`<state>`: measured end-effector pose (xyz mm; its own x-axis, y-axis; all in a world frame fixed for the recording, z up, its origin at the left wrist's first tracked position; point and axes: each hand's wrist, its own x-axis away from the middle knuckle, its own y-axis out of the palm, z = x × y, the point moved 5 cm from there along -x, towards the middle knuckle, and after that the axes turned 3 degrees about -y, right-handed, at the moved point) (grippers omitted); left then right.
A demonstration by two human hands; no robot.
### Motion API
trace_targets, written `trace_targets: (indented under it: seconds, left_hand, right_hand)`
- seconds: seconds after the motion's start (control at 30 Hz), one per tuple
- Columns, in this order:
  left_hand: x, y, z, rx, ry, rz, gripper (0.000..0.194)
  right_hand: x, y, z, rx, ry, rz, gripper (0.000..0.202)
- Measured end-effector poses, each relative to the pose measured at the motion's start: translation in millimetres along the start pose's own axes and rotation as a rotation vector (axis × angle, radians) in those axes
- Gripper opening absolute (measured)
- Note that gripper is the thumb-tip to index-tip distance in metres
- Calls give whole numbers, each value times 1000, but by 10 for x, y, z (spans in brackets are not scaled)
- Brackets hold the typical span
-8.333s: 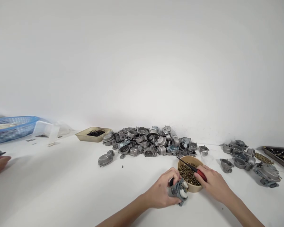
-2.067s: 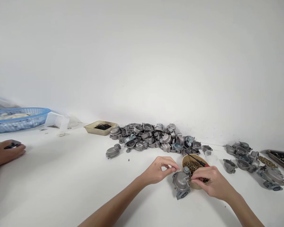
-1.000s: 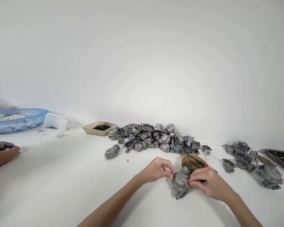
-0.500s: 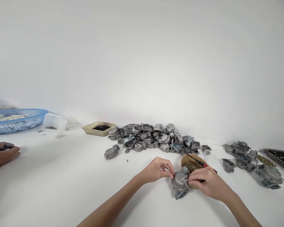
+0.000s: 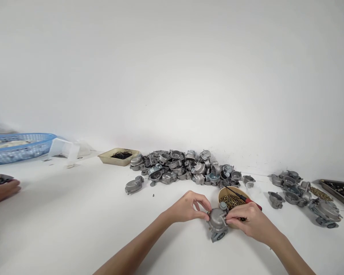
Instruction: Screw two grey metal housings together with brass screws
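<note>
A grey metal carburetor (image 5: 218, 219) stands on the white table, its rounded bowl facing up. My left hand (image 5: 190, 207) holds its left side between thumb and fingers. At its right side, the thumb and fingertips of my right hand (image 5: 250, 218) are pinched together against the casting; whatever is between them is too small to make out. Just behind the carburetor sits a round tan tub (image 5: 221, 193) of brass-coloured screws (image 5: 231, 200), partly hidden by my right hand. Across the tub's rim lies a screwdriver (image 5: 245, 198) with a red and black handle.
A heap of grey castings (image 5: 174, 166) lies along the wall, with more castings (image 5: 292, 191) at right. Beyond are loose brass parts (image 5: 321, 193) and a dark tray (image 5: 336, 191). Leftward are a tray of black rings (image 5: 113, 160), a blue basket (image 5: 43, 147) and another person's hand (image 5: 4, 189).
My left finger and thumb have spread farther apart around the carburetor's left side. My right hand stays pinched at its right side. The other person's hand has shifted slightly left.
</note>
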<state>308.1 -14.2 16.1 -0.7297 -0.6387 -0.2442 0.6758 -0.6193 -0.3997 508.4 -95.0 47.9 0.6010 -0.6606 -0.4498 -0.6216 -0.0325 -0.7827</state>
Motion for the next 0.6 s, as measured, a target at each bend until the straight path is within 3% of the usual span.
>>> trace_targets:
  seconds: [0.17, 0.33, 0.47, 0.6]
  left_hand:
    - [35, 72, 125, -130, 83, 18, 50]
    - [82, 314, 201, -335, 104, 38, 65]
    - [86, 439, 163, -443, 122, 40, 66]
    - [87, 431, 126, -400, 111, 18, 60]
  right_hand:
    - [23, 14, 40, 4, 21, 5, 40]
    - [41, 7, 67, -21, 86, -4, 28]
    - [55, -3, 75, -95, 152, -35, 18]
    - [64, 15, 80, -158, 180, -68, 17]
